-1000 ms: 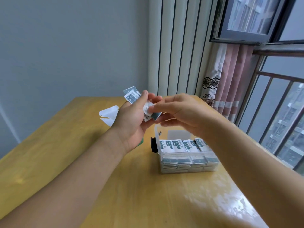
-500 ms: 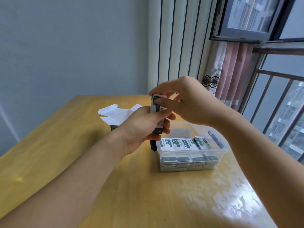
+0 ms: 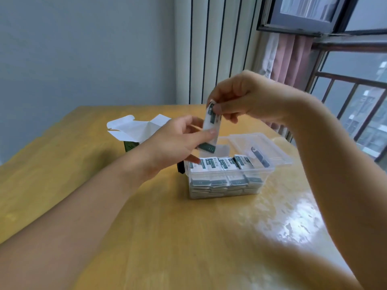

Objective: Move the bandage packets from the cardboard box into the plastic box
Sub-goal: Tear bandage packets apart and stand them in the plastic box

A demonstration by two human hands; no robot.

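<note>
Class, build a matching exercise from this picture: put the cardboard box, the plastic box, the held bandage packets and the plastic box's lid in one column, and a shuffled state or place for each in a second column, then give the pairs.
Column one:
1. cardboard box
2. plastic box
3. held bandage packets
4. lid

Column two:
A. upright in the air, pinched by both hands
B. white flaps open, behind the left forearm
C. swung open, hanging off the far rim
D. packed with rows of packets

Pairs: 1-B, 2-D, 3-A, 4-C

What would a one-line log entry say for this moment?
right hand: pinches packet stack top | left hand: holds its lower end | stack: upright above plastic box | cardboard box: open behind
</note>
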